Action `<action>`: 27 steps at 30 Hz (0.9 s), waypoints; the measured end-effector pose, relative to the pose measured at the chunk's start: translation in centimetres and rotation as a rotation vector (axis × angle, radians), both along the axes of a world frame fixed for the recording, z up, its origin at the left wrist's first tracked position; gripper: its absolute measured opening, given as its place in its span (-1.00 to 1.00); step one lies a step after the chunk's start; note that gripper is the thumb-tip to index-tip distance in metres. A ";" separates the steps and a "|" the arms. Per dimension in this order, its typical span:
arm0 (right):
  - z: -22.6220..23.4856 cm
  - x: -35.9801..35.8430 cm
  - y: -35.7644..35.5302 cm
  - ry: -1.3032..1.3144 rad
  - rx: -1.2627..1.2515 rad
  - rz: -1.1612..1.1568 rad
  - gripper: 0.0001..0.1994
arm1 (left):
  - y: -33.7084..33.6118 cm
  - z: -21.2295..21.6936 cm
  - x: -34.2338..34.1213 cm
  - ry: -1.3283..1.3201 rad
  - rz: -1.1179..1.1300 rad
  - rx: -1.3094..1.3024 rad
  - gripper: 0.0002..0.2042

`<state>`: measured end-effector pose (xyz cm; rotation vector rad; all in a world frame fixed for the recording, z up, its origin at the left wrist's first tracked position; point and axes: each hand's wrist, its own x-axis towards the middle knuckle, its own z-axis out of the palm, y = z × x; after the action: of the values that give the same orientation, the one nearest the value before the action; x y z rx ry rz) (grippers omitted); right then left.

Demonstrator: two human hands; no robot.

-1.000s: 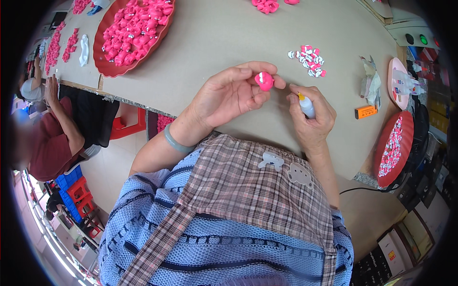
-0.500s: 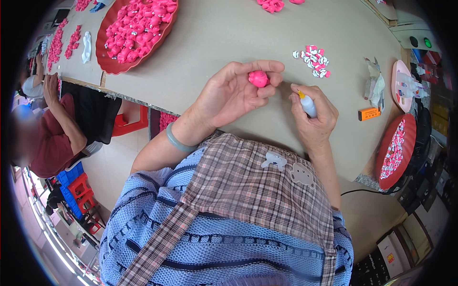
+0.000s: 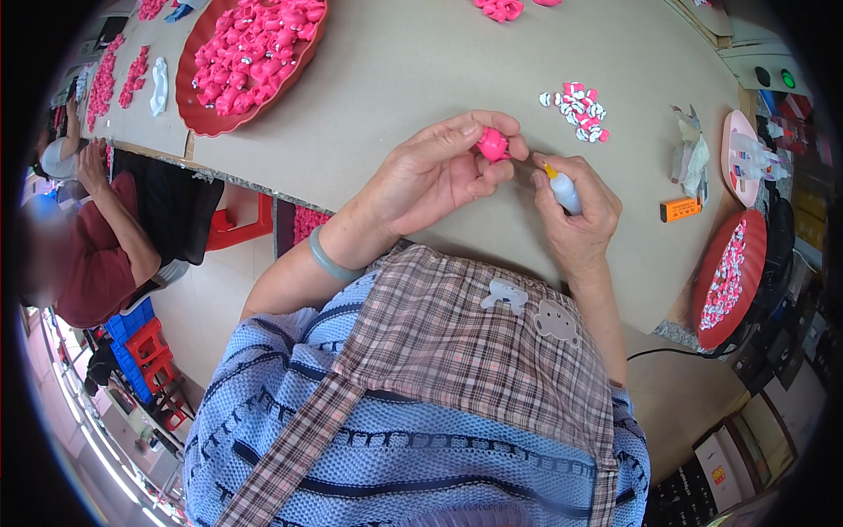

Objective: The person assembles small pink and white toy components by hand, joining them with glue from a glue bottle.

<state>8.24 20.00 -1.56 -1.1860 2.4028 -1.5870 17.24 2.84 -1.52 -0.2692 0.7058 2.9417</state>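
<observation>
Between the thumb and fingers of my left hand point(image 3: 435, 171) is a small glossy pink plastic piece point(image 3: 493, 145), rounded in shape. My right hand point(image 3: 584, 211) is wrapped round a small white squeeze bottle point(image 3: 565, 191) with a yellow tip, which points up and left toward the pink piece. Tip and piece are apart. Beyond my right hand, a loose cluster of small pink and white pieces point(image 3: 580, 111) lies on the table point(image 3: 395, 79).
A red scalloped bowl point(image 3: 186, 97) heaped with pink pieces stands at the far left. On the right are an orange box point(image 3: 680, 209), a red tray point(image 3: 742, 290) of small pieces and a pink dish point(image 3: 731, 167) with bottles. A co-worker point(image 3: 97, 237) sits at left.
My left hand has turned the pink piece and shifted it slightly right, with the thumb now against it. The right hand with the bottle has barely moved.
</observation>
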 end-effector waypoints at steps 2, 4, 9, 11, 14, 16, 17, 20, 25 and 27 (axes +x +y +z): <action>0.1 0.0 0.0 -0.006 0.005 -0.001 -0.79 | -0.1 0.0 0.0 0.003 0.004 -0.005 -0.68; 0.2 0.0 0.0 -0.011 0.011 -0.003 -0.79 | 0.0 -0.2 -0.1 0.007 0.006 -0.009 -0.68; 0.3 0.1 0.0 -0.032 0.026 0.005 -0.79 | -0.1 -0.6 -0.2 0.121 -0.039 0.029 -0.73; 0.3 0.1 0.0 -0.030 0.028 0.006 -0.79 | 0.0 -0.5 -0.1 0.097 -0.037 0.040 -0.75; 0.3 0.0 0.0 -0.022 0.033 0.007 -0.79 | 0.0 -0.8 -0.1 0.071 -0.036 0.050 -0.76; 0.3 0.0 0.1 -0.016 0.037 0.006 -0.79 | 0.0 -0.8 -0.1 0.069 -0.038 0.051 -0.77; 0.3 0.0 0.1 -0.020 0.041 0.008 -0.79 | 0.0 -0.8 -0.1 0.059 -0.035 0.051 -0.77; 0.4 0.0 0.0 -0.017 0.042 0.009 -0.78 | 0.0 -0.8 -0.1 0.051 -0.031 0.036 -0.78; 0.3 0.0 0.0 -0.002 0.021 0.010 -0.78 | 0.0 -0.7 -0.1 0.050 -0.024 0.014 -0.77; 0.4 0.0 0.0 -0.009 0.041 0.012 -0.79 | 0.0 -0.8 -0.2 0.056 -0.024 0.021 -0.76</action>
<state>8.22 20.00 -1.15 -1.1808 2.4060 -1.5294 17.04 2.88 -2.36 -0.1761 0.6800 2.9423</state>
